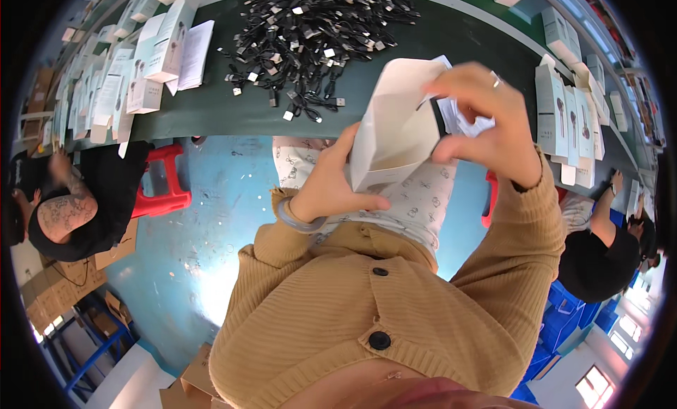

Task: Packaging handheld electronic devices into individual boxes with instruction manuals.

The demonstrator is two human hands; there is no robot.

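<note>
My left hand (326, 182) grips a white carton (386, 123) from its left side, the thumb along the lower edge. The carton is tilted with its top end open toward me and a flap raised; its pale inside shows. My right hand (490, 116) is at the carton's right edge, slightly blurred, its fingers curved and thumb well apart. A small dark strand shows by its fingertips at the opening; I cannot make out what it is. Folded white papers (465, 118) lie behind that hand. A heap of black USB cables (317, 42) lies beyond the carton on the dark green table (211, 116).
White printed cartons stand in rows on the left (144, 63) and right (568, 120). Folded leaflets (196, 56) lie beside the left row. Co-workers sit at both sides, one near a red stool (169, 183). Brown cardboard boxes (194, 381) stand on the floor.
</note>
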